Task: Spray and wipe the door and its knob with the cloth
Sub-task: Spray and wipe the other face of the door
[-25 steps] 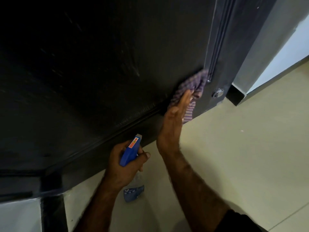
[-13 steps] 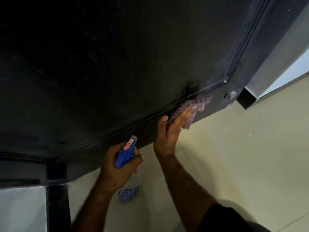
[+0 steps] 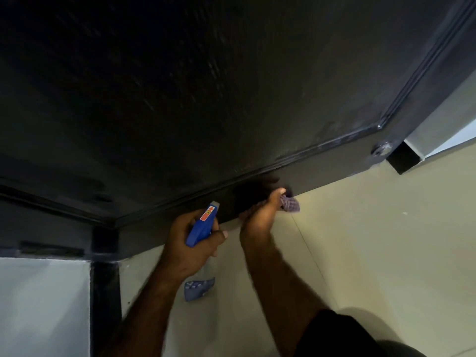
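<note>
Black door (image 3: pixel 206 86) filling the view; right hand (image 3: pixel 260 217) is pressing cloth (image 3: pixel 289 203) against its bottom edge, left hand (image 3: pixel 190 243) is gripping spray bottle (image 3: pixel 202 225).

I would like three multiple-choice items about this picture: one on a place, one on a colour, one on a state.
1. Where is the purple checked cloth pressed?
A. on the door's top corner
B. on the bottom rail of the black panelled door
C. flat on the floor

2. What colour is the head of the plastic spray bottle?
A. blue
B. green
C. white

3. What is the left hand doing?
A. resting open on the floor
B. turning a key
C. gripping the spray bottle

Answers: 1 B, the right hand holds the cloth against the door's lowest strip, just above the pale floor tiles. 2 A, its head is blue with a red label. 3 C, the fingers wrap around it.
</note>
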Tool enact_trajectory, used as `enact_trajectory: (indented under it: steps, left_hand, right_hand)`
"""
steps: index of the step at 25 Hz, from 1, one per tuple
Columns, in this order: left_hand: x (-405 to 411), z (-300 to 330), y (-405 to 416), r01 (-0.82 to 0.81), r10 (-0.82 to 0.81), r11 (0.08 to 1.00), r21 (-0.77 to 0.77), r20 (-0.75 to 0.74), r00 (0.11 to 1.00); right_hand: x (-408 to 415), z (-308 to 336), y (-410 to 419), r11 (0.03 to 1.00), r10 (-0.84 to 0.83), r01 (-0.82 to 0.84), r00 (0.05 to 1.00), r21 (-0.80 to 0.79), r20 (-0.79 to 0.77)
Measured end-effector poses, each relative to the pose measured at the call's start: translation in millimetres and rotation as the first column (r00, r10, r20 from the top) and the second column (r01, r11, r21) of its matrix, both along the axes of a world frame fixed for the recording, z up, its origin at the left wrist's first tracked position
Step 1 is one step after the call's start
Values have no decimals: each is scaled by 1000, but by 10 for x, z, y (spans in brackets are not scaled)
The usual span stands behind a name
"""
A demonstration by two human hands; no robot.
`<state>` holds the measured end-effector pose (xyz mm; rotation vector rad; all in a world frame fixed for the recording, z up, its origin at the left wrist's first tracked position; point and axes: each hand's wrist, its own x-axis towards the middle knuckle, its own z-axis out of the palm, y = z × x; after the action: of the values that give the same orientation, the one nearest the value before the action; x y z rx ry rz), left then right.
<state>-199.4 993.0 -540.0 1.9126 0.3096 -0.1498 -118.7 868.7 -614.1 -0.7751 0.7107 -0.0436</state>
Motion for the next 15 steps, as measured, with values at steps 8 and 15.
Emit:
enact_trajectory:
  steps: [8,15]
  left_hand:
    - [-316,-53,392,-104,104,993,-49,-15,994]
    - [-461,-28,621,-202,199,979,-20,-85,976]
  right_hand:
    - [-212,-2,283,988,-9,36,986,-153,169]
    - [-425,439,598,968,215,-212,977,-136,4]
